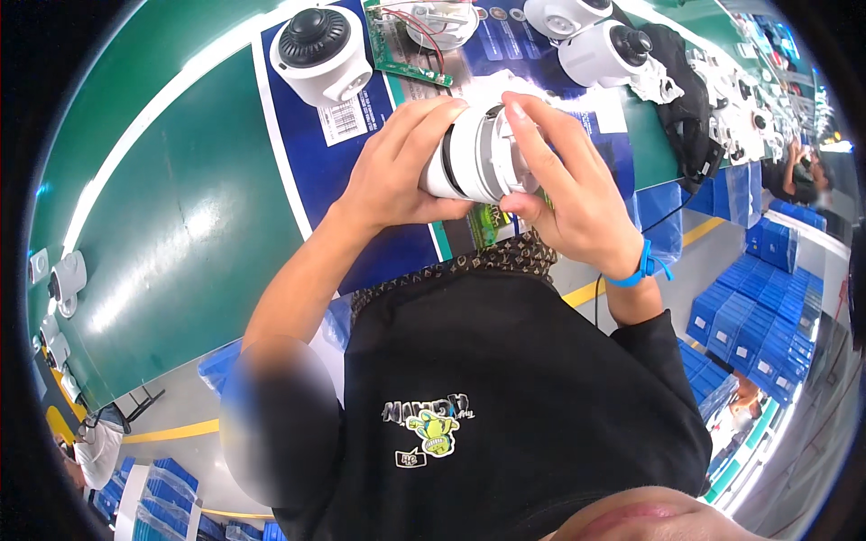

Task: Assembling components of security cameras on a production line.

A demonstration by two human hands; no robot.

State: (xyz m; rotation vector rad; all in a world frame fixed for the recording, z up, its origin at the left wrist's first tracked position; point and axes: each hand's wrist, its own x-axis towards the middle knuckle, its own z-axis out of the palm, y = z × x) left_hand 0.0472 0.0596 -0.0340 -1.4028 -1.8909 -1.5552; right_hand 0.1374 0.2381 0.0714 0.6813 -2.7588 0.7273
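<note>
Both my hands hold a white round camera housing [475,155] above the blue mat [311,185] on the green bench. My left hand [397,167] wraps the housing's body from the left, fingers over its top. My right hand [568,185] grips its right end, thumb under and fingers curled over the rim; a blue band circles that wrist. A green circuit board [487,223] shows just beneath the housing.
A white dome camera with a black top [322,56] stands at the mat's far left. Another circuit board with red wires [408,45] and more white camera bodies [603,50] lie beyond. Blue bins [753,316] are stacked on the floor at right.
</note>
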